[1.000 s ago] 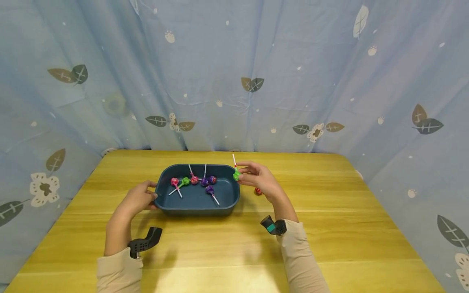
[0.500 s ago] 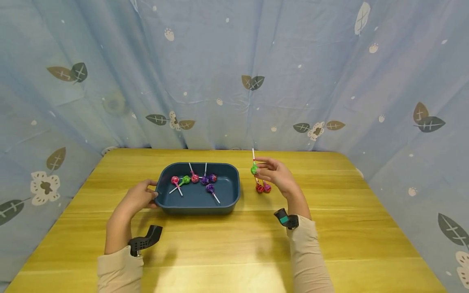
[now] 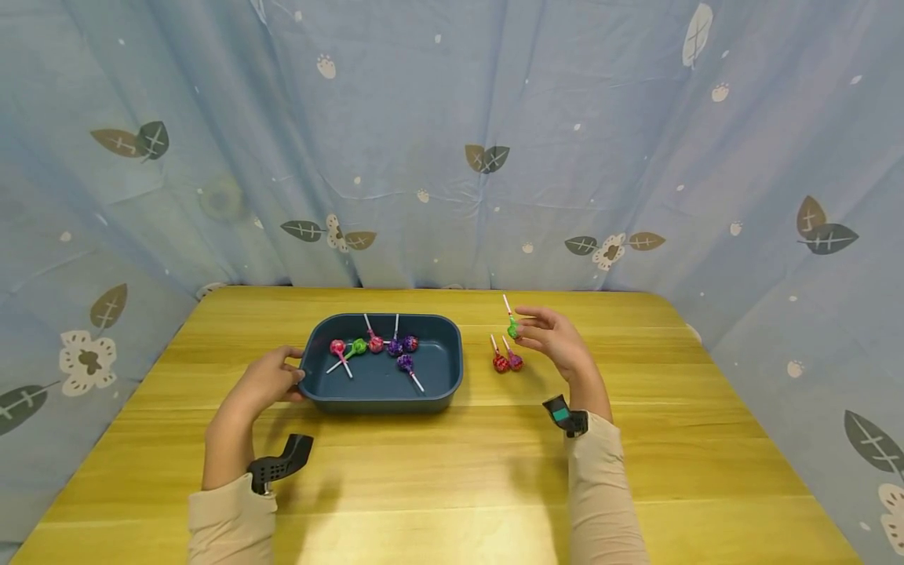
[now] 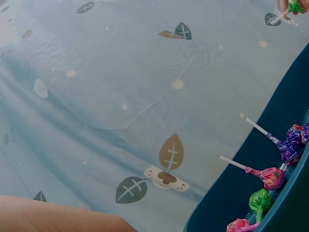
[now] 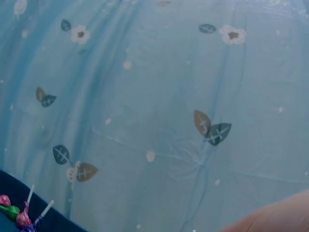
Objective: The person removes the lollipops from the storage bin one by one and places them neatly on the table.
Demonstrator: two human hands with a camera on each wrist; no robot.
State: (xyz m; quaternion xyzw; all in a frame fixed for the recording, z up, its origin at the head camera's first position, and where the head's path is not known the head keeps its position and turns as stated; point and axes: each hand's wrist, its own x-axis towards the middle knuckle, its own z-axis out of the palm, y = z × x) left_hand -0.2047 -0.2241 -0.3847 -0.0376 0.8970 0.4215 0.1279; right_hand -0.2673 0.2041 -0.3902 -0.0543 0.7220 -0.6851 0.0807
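A dark blue rectangular bin [image 3: 384,406] stands on the table with several wrapped lollipops inside: pink, green and purple ones. My left hand [image 3: 264,382] grips the bin's left end, thumb and fingers at the rim. To the right of the bin, my right hand [image 3: 554,339] pinches a green lollipop [image 3: 513,329] by its wrapped head, stick pointing up and slightly left. Just below it on the table lie a red lollipop [image 3: 501,363] and a pink-purple lollipop [image 3: 515,362], side by side. In the left wrist view the green lollipop [image 4: 294,6] shows at the top right corner.
The wooden table [image 3: 424,479] reaches back to a pale blue curtain [image 3: 424,157] printed with leaves and flowers. Each wrist carries a black camera mount, one on the left [image 3: 281,464] and one on the right [image 3: 567,416].
My right hand has carried the green lollipop rightward from the bin's right rim, uncovering the two lollipops on the table. The left hand and bin have stayed put.
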